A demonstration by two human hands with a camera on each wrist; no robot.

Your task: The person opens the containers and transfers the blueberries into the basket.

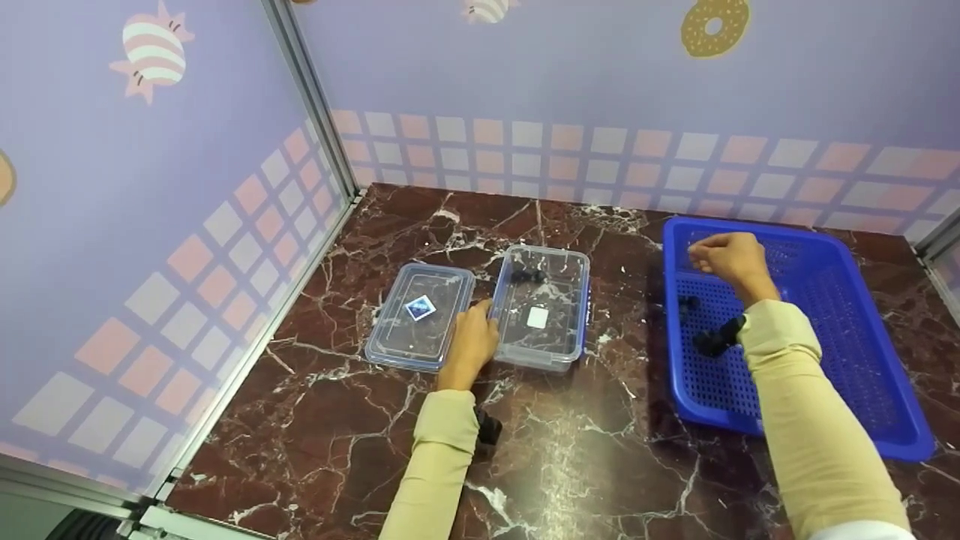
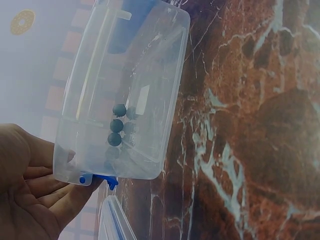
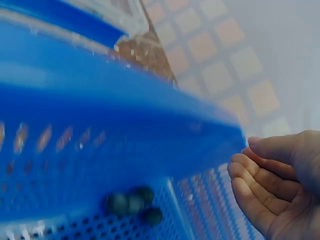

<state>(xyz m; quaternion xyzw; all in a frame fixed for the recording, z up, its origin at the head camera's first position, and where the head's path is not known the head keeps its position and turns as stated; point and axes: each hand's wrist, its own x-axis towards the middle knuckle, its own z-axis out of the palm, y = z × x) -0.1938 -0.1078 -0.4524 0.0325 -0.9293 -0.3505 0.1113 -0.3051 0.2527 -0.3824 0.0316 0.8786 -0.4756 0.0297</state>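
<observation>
My left hand (image 1: 474, 339) pinches the left side wall of a clear plastic box (image 1: 559, 341); the left wrist view shows its fingers beside a blue latch (image 2: 106, 180). Inside the box, a few small dark balls (image 2: 116, 125) sit in a row toward the far end. My right hand (image 1: 731, 259) is over the left part of a blue basket (image 1: 677, 360), with loosely bent fingers. Its thumb lies close to the index fingertip, and nothing shows between them. Several dark balls (image 3: 152, 216) lie on the basket's slotted floor below that hand.
Left of the box lies a clear lid (image 1: 442, 349) with a blue diamond sticker, partly behind the left hand. All stand on a dark red marbled table (image 1: 585, 465). Purple patterned panels (image 1: 525, 82) rise along the back and left.
</observation>
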